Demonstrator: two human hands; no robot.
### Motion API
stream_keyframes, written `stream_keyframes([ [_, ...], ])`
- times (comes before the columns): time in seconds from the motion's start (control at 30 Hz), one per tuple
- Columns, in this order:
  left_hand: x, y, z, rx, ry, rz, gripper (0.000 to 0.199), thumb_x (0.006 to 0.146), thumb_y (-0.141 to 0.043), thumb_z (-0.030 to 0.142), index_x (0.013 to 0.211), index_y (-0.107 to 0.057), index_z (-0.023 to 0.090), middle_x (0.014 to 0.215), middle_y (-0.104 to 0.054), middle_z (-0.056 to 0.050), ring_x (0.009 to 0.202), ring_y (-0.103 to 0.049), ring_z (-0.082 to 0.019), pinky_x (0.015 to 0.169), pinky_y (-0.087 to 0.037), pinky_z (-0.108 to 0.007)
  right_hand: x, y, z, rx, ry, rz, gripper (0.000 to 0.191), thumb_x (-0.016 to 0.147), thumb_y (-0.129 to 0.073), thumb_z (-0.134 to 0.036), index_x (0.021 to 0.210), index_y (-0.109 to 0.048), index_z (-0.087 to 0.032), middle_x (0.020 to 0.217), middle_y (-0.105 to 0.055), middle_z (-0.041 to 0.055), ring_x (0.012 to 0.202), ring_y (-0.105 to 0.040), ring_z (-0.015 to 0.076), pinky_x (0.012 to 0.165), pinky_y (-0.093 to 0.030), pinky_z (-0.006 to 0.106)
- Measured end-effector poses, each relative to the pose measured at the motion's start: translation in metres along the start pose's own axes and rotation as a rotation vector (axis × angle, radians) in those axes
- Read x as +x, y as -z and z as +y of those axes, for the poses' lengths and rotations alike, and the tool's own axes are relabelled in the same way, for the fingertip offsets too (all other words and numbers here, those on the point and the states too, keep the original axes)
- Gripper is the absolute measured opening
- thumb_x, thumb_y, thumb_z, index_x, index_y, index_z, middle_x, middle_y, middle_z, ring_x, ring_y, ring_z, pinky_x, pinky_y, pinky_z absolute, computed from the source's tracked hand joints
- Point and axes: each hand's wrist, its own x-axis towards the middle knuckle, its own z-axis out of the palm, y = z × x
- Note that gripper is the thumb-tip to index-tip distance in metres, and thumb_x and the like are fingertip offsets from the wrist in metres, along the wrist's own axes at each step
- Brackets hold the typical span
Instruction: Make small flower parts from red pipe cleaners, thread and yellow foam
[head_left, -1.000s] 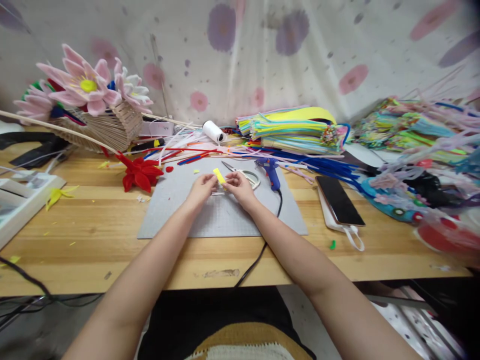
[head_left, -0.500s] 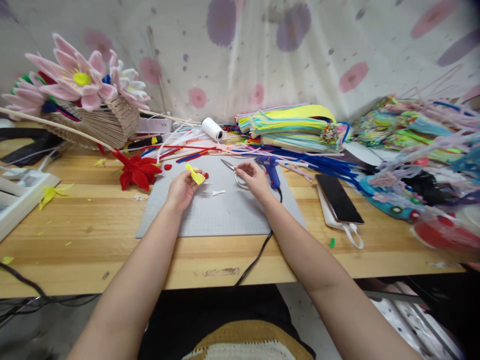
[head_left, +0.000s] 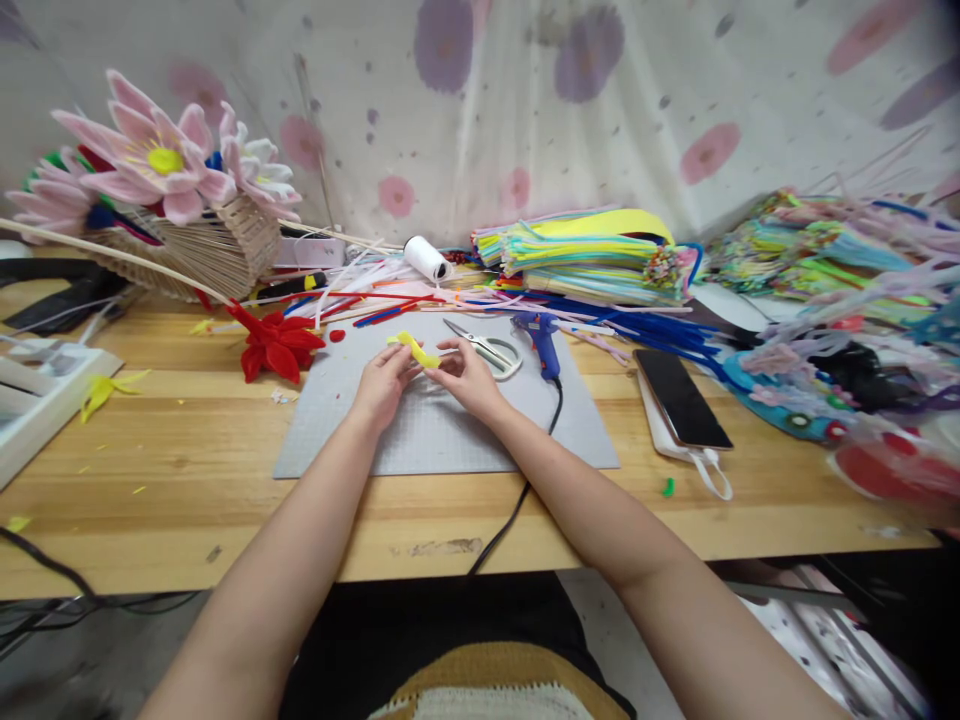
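Observation:
A small curved yellow strip (head_left: pixel 417 350), perhaps paper or felt, is held between my two hands above the grey cutting mat (head_left: pixel 330 440). My left hand (head_left: pixel 381 385) pinches its left end. At the right end, the fingertips of my right hand (head_left: pixel 469 378) are closed on it. Scissors (head_left: pixel 495 355) with pale handles lie on the mat just beyond my right hand, their blades pointing to the back left. Right of them rests a blue glue gun (head_left: pixel 541 345), its black cord running toward the table's front edge. A red fuzzy flower (head_left: pixel 277 345) lies left of the mat.
Pink fuzzy flowers (head_left: pixel 161 165) stand at the back left. A white thread spool (head_left: pixel 425 258) and bundled pipe cleaners (head_left: pixel 585 255) line the back. A phone (head_left: pixel 681 398) lies on a white power bank at right. A white box (head_left: pixel 60 400) sits at the left edge.
My right hand has let go of the scissors, which now lie on the mat, and moved left to the yellow strip. My left hand has shifted slightly right with the strip.

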Motion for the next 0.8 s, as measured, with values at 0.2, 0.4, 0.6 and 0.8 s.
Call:
stream_keyframes([
  [0.2,0.0006,0.0017,-0.0013,0.062,-0.045,0.007,0.021,0.064,-0.069,0.030,0.080,-0.068,0.017,0.104,-0.064,-0.007,0.097,-0.058,-0.019,0.080,-0.048,-0.032,-0.0029,0.0045,-0.0075,-0.104,0.059,0.022,0.036,0.069,-0.062,-0.029,0.102,-0.049,-0.022,0.084,-0.063,0.0005,0.072,-0.060,0.0127,0.069,-0.047,0.028],
  [0.4,-0.0002,-0.0001,-0.0009,0.098,-0.109,0.037,0.023,0.065,-0.068,0.032,0.083,-0.069,0.018,0.104,-0.065,-0.007,0.103,-0.057,-0.020,0.086,-0.045,-0.032,-0.0024,0.0045,-0.0042,-0.244,0.136,0.036,0.015,0.076,-0.056,-0.030,0.087,-0.060,-0.022,0.083,-0.064,0.0015,0.075,-0.060,0.0139,0.069,-0.047,0.028],
  [0.6,-0.0023,-0.0018,0.0015,0.020,-0.063,-0.021,0.022,0.067,-0.067,0.031,0.084,-0.068,0.017,0.098,-0.068,-0.007,0.096,-0.060,-0.017,0.090,-0.041,-0.033,-0.0021,0.0047,-0.0007,-0.249,0.100,0.024,0.016,0.075,-0.057,-0.029,0.087,-0.061,-0.021,0.082,-0.066,0.0023,0.074,-0.061,0.0147,0.070,-0.048,0.030],
  [0.8,-0.0023,-0.0007,0.0029,0.038,-0.045,0.009,0.023,0.069,-0.065,0.030,0.087,-0.066,0.016,0.085,-0.069,-0.007,0.092,-0.063,-0.018,0.090,-0.041,-0.035,-0.0032,0.0081,-0.0051,-0.246,0.123,0.049,0.015,0.075,-0.057,-0.032,0.085,-0.060,-0.021,0.082,-0.066,0.0020,0.071,-0.061,0.0139,0.069,-0.048,0.030],
])
